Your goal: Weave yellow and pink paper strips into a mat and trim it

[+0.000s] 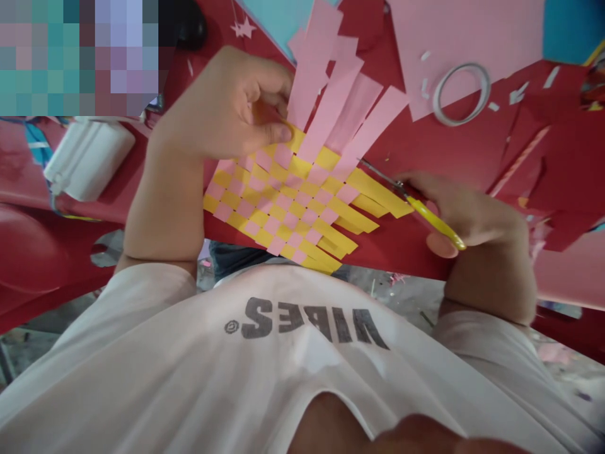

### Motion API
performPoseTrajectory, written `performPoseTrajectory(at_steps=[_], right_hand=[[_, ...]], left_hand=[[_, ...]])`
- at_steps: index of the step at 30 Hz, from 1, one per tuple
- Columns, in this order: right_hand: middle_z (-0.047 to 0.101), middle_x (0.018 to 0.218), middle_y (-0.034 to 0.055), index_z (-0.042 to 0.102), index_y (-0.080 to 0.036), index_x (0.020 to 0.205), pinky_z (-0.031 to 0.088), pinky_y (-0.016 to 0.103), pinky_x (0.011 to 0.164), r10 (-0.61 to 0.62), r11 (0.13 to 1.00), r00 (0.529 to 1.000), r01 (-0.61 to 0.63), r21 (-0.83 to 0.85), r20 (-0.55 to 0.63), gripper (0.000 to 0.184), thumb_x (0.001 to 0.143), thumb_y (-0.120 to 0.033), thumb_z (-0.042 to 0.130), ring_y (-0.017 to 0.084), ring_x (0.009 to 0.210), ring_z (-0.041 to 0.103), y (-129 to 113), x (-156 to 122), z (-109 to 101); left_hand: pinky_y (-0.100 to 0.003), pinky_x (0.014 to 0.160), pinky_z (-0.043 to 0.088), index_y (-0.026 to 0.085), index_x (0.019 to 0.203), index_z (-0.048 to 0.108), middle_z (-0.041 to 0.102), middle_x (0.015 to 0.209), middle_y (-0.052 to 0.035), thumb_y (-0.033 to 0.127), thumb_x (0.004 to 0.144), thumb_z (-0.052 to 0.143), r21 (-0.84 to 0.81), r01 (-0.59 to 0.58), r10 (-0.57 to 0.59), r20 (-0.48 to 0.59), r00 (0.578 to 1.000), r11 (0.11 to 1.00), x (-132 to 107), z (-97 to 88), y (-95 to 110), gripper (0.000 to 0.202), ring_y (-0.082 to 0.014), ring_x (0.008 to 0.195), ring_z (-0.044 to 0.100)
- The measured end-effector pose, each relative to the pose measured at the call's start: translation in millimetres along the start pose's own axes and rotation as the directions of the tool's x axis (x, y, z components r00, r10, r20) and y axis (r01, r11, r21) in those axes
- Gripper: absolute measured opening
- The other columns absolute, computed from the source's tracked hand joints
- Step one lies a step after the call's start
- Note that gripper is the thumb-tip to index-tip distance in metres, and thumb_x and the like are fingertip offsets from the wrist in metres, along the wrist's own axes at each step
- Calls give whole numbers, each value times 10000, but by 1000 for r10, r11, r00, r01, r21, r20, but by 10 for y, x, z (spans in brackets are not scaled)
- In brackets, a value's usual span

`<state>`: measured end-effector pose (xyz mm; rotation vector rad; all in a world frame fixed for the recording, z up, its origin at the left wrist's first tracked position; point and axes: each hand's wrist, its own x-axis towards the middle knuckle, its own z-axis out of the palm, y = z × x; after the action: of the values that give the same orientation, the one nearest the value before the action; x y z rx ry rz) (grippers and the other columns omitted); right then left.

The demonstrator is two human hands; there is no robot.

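Observation:
A woven mat of pink and yellow paper strips [283, 195] is held up over the red table. Loose pink strip ends fan out at its top, and yellow ends stick out at its right. My left hand [255, 104] pinches the mat's upper left edge, thumb in front and fingers partly hidden behind. In my right hand [467, 214] is a pair of scissors [432, 221] with yellow handles. The blades point up and left, their tips at the mat's edge between the pink and the yellow ends. Whether they touch the paper I cannot tell.
On the red table [454, 151] lie a roll of tape [462, 94], a large pink sheet [472, 38], small white scraps and a blue sheet [570, 31]. A white box-like device [92, 157] sits at the left, near a red stool [28, 252].

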<state>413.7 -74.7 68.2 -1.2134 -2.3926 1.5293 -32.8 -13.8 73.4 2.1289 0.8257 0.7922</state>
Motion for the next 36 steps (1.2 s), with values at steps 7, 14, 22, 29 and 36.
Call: performPoseTrajectory(at_steps=[7,14,22,29,36], right_hand=[[842,1365,171,764,-262,1361,588,509,888,-15,998,997,10,58,76,1231,596,-1226,753,448,1083,819,-88,84,16],[859,1207,165,779,-248,1306,582,517,805,-100,994,992,102,-26,74,1116,757,-1207,626,407,925,801,-134,196,33],[854,1169,147,783,-292,1331,600,494,822,-96,995,990,91,51,107,1104,746,-1216,634,363,900,782,-191,240,22],[840,1152,138,778,-236,1329,573,468,801,-67,996,993,61,59,99,1068,793,-1156,698,347,901,760,-188,260,70],[820,1035,92,784,-246,1213,534,441,740,-83,994,993,77,75,80,824,877,-998,754,288,781,700,-229,300,65]], left_hand=[[-365,798,584,202,1118,860,852,984,-37,423,910,906,-42,68,-67,17,998,997,2,128,101,306,-216,901,844],[-416,826,588,97,1290,835,828,1019,-130,530,917,862,-56,72,-72,-13,997,996,4,177,72,572,-290,940,848],[-416,826,607,124,1378,821,806,1044,-111,511,924,834,-38,56,-56,7,998,998,0,165,14,597,-276,1000,844],[-404,828,624,143,1409,808,801,1049,-85,538,920,821,-7,45,-45,10,999,999,-26,136,3,629,-282,1023,850],[-383,817,595,170,1411,818,777,1049,-40,607,898,917,57,-42,41,22,999,997,4,101,-112,680,-235,968,849]])
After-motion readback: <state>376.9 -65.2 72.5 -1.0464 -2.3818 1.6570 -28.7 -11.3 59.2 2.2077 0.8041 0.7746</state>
